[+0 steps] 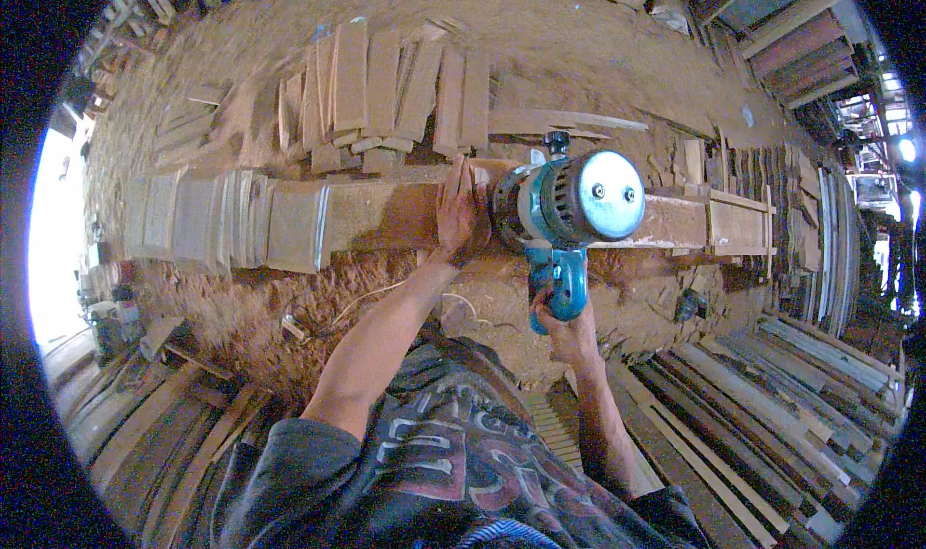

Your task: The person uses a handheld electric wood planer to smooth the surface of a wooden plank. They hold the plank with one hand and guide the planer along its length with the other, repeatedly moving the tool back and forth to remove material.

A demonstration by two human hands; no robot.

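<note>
A teal power saw (558,211), apparently a miter saw, stands over a long wooden bench. Its round silver motor cover faces up and its blade is hidden. My right hand (564,335) is closed around the saw's loop handle on the near side. Just left of the saw, my left hand (461,211) lies with fingers stretched forward on a brown wooden surface (400,211). Whether that surface is a loose board or the bench top I cannot tell. Left of it, several short boards (294,226) lie in an overlapping row.
Cut boards (362,81) lean in a group beyond the bench. Long planks (752,433) lie stacked at the lower right, others (164,424) at the lower left. A pale cord (362,298) trails over sawdust near my left forearm. Wood stacks (805,216) stand at the right.
</note>
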